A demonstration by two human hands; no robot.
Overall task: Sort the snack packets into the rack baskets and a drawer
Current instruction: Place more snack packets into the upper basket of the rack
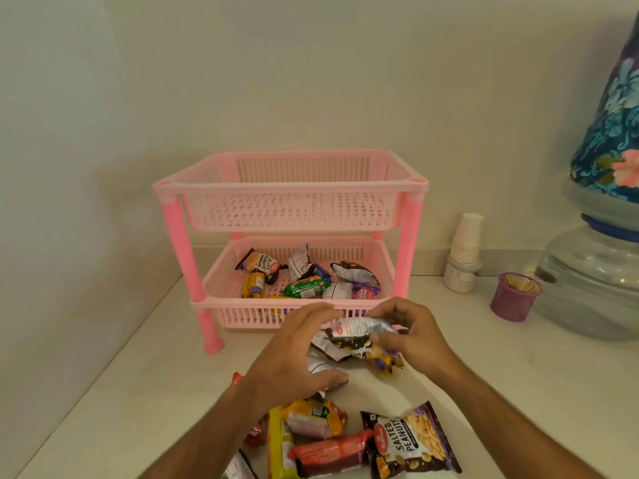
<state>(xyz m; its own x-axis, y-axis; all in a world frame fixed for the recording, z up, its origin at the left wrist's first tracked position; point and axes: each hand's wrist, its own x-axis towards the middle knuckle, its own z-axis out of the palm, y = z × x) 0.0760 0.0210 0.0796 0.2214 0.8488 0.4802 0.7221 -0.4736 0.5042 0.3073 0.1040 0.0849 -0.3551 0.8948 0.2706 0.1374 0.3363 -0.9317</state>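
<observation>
- Both hands: raised together just in front of the pink rack's lower basket [221, 299]. Right hand [408, 331] pinches a crumpled silver snack packet [363, 328] with fingers and thumb curled round it; left hand [297, 350] is cupped with loosely bent fingers at the packet's left end, and whether it grips cannot be told.
- Held packet: long axis runs left to right, parallel to the basket's front rim, which lies directly beyond it; the right hand has the surer hold.
- Lower basket: already holds several packets.
- Upper basket [290, 188]: nothing visible inside.
- Counter [103, 392]: more packets under and nearer than the hands, including a salted peanuts packet [411, 440] and a red packet [328, 456].
- Drawer: not in view.
</observation>
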